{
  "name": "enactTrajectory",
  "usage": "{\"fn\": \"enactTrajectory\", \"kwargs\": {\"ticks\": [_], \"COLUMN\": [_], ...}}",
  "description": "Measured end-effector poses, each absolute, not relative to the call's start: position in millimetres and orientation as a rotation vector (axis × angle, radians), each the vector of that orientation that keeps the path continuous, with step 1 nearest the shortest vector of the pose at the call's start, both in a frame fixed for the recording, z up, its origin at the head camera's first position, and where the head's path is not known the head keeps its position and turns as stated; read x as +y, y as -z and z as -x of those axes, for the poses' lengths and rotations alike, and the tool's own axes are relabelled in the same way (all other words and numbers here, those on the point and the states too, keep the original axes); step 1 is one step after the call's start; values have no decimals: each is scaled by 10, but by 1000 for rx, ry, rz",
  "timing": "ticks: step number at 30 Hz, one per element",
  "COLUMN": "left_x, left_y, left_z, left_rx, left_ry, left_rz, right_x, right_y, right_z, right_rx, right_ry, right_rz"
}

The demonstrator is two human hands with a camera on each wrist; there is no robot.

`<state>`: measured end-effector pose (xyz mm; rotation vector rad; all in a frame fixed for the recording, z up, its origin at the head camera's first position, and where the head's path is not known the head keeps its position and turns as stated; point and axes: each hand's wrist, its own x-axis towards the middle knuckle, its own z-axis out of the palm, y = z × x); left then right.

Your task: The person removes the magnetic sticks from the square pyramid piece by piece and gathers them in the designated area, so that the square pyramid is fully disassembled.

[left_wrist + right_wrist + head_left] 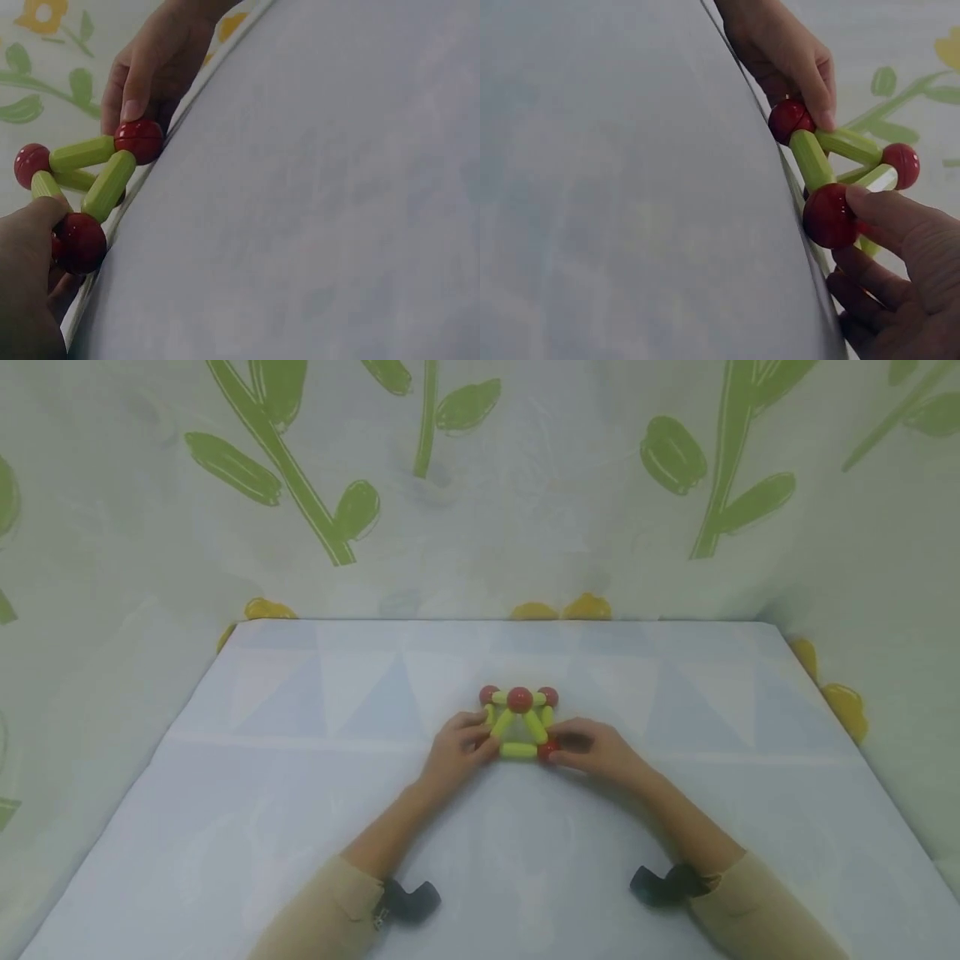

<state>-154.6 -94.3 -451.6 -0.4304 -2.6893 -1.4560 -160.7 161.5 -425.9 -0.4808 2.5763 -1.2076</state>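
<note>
A small frame of yellow-green rods (519, 750) and red balls (548, 749) stands on the table. One red ball (520, 699) forms its raised peak, with rods sloping down from it. Two more balls sit at the back corners. My left hand (454, 752) pinches the near left corner ball (80, 243), which the fingers mostly cover in the head view. At the near right corner, my right hand (603, 753) holds the other front ball (830, 216) between thumb and fingers. A single rod runs between these two corners.
The white table (525, 860) has a pale blue triangle pattern toward its far side. Behind it and at the sides hangs a light cloth (525, 527) with green leaves and yellow flowers. Dark wrist devices (411, 902) sit at both beige sleeves (322, 910).
</note>
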Motion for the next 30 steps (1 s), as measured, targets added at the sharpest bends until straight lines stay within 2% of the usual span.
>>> {"fn": "enactTrajectory", "kwargs": {"ticks": [17,23,30], "left_x": [-584,-579,-451], "left_y": [4444,4458,4452], "left_z": [1330,1241,1319], "left_rx": [-2745,-2634,-2544], "left_ry": [1387,1381,1437], "left_rz": [517,561,600], "right_x": [2048,2036,1892], "right_y": [4245,4197,4132], "right_z": [1401,1381,1424], "right_rx": [2604,2602,2740], "right_ry": [1183,1256,1438], "right_rz": [623,761,821]}}
